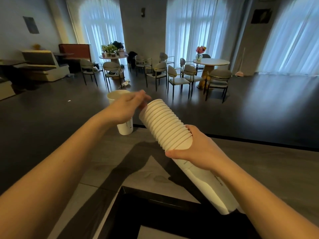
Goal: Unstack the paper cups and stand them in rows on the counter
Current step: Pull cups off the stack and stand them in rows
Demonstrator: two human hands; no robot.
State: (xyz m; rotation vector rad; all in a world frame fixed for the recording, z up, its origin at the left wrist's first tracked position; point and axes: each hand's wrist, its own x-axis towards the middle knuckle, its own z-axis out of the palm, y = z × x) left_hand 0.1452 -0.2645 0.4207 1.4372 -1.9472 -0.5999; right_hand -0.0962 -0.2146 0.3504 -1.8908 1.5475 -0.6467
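So the right hand (198,149) has its grip wrapped around the stack of paper cups (165,125), tilted up and away over the grey counter (259,163). The left hand (127,107) reaches to the stack's top rim, fingers pinching there. One single cup (120,114) stands upright just behind that hand, near the counter's far edge.

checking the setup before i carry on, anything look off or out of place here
Nothing wrong at the counter: one cup stands upright, and the stack looks undamaged in the right hand. Only oddity: litter on the floor beneath the far chairs.
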